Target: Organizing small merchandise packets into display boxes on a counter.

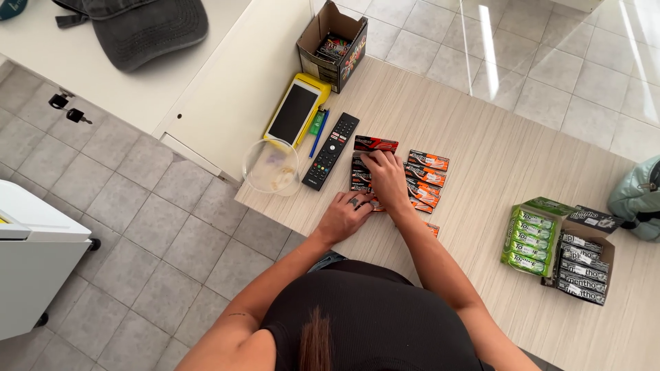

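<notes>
**Both hands on the rows of orange-and-black packs**

The small flat orange-and-black packs (412,180) lie in two short columns on the pale wood-grain counter (495,151), overlapping like shingles. The right hand (385,175) lies palm down over the left column of those packs, fingers spread and pressing on them; it grasps nothing that can be seen. The left hand (346,214), with a ring on one finger, rests flat at the near end of the same column, fingers extended and touching the lowest pack, not closed around anything. One red-and-black pack (375,143) lies on its own just beyond the right hand, at the far end of the packs.

Just to the left of the packs a black remote control (331,151) lies lengthwise. Left of it are a blue pen (319,132), a yellow-cased card terminal with a dark screen (296,110), and a clear plastic cup (272,167) at the counter's edge. Beyond the packs, at the far corner of the counter, an open cardboard box (332,45) holds colourful small packs. Well to the right of the packs stand a green display box of gum sticks (531,237) and, touching it, a black display box of mint rolls (583,264). Farther right, at the frame's edge, part of a pale mint bag (636,199) shows. On the white surface far to the left of the packs lies a dark grey cap (141,27).
</notes>
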